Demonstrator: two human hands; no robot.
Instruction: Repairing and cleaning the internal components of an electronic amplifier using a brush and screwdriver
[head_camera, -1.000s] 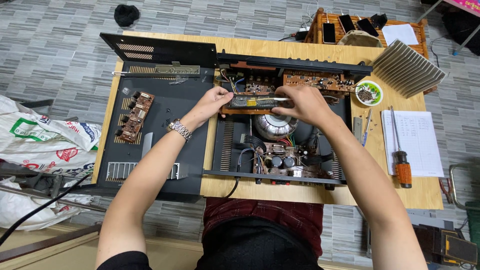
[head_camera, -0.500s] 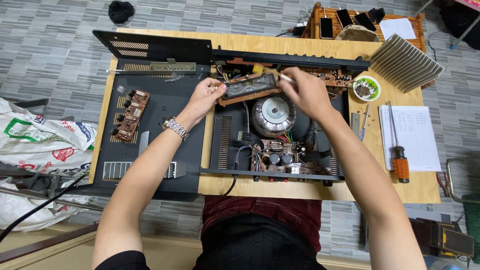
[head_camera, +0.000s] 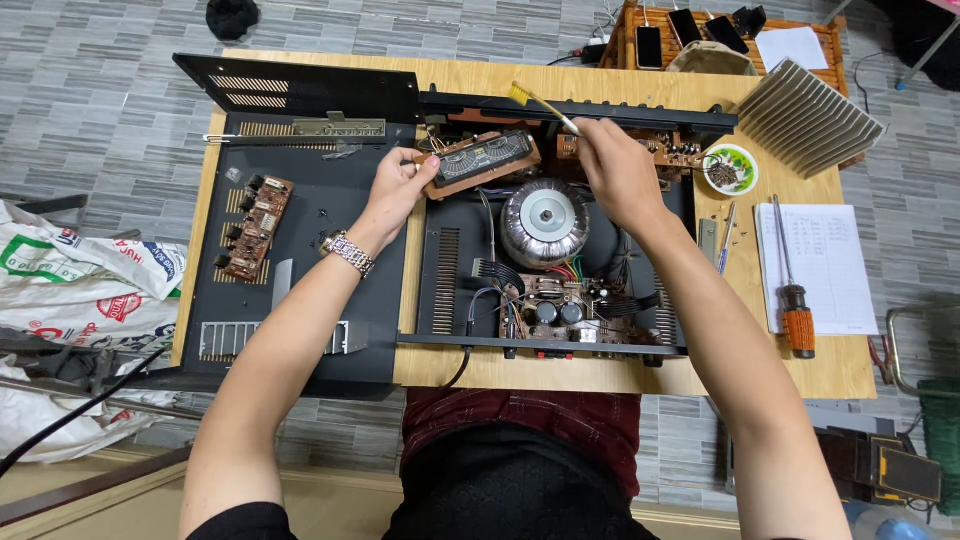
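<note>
Brown circuit board, tilted above the open amplifier on the bench, is gripped at its edge by the left hand; a yellow-bristled brush is pinched in the right hand; dusting seems underway; light strokes are called for.

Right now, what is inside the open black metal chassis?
In the open black metal chassis: a round silver transformer, coloured wires, brown circuit boards. The right hand covers part.

We see brown display board with dark screen, yellow-bristled brush, silver toroid, orange-handled screwdriver, grey striped floor.
</note>
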